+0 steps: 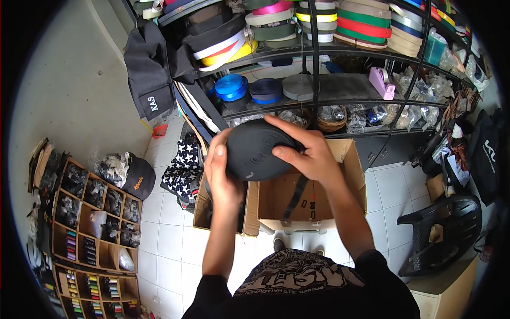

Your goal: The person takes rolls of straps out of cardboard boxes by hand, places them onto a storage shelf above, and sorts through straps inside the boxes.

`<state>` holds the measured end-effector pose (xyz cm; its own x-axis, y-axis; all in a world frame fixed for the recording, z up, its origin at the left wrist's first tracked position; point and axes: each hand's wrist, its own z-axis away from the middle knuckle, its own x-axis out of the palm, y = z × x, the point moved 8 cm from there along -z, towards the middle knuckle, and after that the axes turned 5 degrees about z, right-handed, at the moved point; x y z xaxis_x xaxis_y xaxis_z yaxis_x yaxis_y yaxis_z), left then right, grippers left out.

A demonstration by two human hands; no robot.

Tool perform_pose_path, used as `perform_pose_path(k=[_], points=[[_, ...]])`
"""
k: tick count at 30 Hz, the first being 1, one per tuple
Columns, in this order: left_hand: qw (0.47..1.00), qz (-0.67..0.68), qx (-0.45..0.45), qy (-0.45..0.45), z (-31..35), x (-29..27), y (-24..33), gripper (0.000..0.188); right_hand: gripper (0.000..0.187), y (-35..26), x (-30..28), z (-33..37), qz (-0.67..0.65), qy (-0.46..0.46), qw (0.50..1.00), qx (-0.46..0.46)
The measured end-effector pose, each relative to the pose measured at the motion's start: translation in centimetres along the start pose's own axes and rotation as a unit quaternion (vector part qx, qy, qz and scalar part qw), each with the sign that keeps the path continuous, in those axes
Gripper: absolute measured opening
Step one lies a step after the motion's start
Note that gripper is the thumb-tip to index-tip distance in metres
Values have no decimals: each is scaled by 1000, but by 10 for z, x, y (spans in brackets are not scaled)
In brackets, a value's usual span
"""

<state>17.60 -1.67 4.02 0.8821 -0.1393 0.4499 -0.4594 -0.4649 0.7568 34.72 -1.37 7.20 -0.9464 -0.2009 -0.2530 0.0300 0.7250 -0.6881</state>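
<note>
A large roll of black webbing strap (255, 151) is held up between my two hands, above an open cardboard box. My left hand (219, 165) grips its left edge, the thumb lying along the side. On the right edge, my right hand (303, 151) has its thumb pressed on the flat face and its fingers over the far rim. Below the roll, the cardboard box (345, 183) holds a short black strap piece (296, 198) and a few small black buckles (312, 210). A second, narrower box (251, 215) stands against its left side, its contents partly hidden by my left arm.
Shelves ahead carry many coloured webbing rolls (364, 26), a blue roll (231, 86) and a lilac tape dispenser (382, 82). At left stands a wooden compartment rack (95, 231) with thread spools. A black plastic chair (443, 234) is at right, on the white tiled floor (167, 255).
</note>
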Motion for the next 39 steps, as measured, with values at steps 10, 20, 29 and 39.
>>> perform_pose_path(k=[10, 20, 29, 39], points=[[974, -211, -27, -76, -12, 35, 5, 29, 38, 2, -16, -5, 33, 27, 999, -19], [959, -275, 6, -73, -17, 45, -1, 27, 24, 22, -15, -4, -56, 100, 993, 36], [981, -188, 29, 21, -23, 20, 6, 29, 27, 21, -4, -4, -15, 155, 988, 0], [973, 92, 61, 203, -31, 1, -21, 53, 58, 20, 28, -5, 1, 228, 974, -14]])
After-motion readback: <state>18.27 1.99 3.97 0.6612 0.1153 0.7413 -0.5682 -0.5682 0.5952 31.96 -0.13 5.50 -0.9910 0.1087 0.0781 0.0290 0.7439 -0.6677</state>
